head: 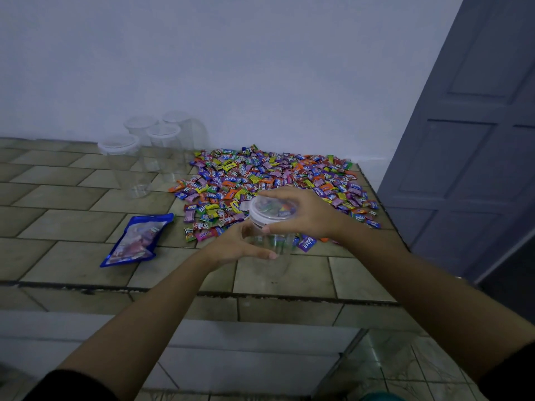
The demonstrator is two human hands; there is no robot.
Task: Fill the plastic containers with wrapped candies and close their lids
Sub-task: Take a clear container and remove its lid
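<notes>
While the left hand (234, 247) wraps round the candy-filled container (273, 241) at frame centre, the right hand (307, 215) clasps its lid (267, 211) from above; loose candies (275, 175) spread just behind

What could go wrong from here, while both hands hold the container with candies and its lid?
1. The right hand holds the round white-rimmed lid on the clear plastic container, which the left hand grips tilted; if the lid seats unevenly, candies may spill.
2. The pile of colourful wrapped candies reaches the right edge of the tiled counter; the right forearm could sweep some off.
</notes>
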